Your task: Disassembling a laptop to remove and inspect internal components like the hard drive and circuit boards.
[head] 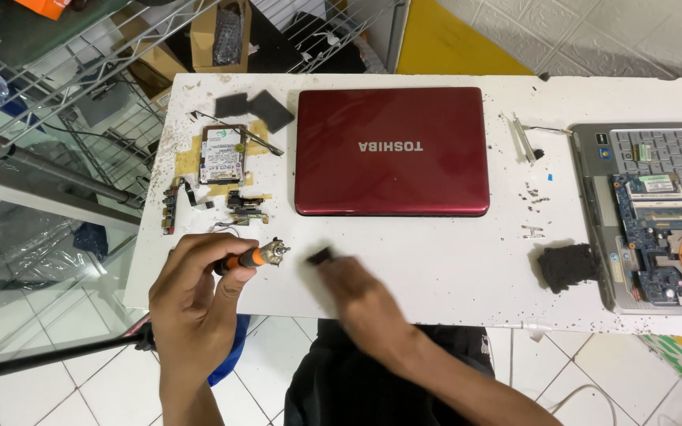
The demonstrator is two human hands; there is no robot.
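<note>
My left hand (pixel 195 296) is closed around a screwdriver (pixel 252 258) with an orange and black handle, held over the front left of the white table (pixel 451 268). My right hand (pixel 357 296) is blurred and pinches a small dark part (pixel 320 255) just right of the screwdriver's tip. A closed red laptop (pixel 391 150) lies beyond both hands in the middle of the table.
A hard drive (pixel 222 153), two dark pads (pixel 252 107) and small brackets (pixel 240 207) lie at the left. A black foam lump (pixel 567 265), loose screws (pixel 537 196) and an opened grey laptop with bare circuit board (pixel 657 213) sit at the right. Wire shelving (pixel 104 87) stands beyond the left edge.
</note>
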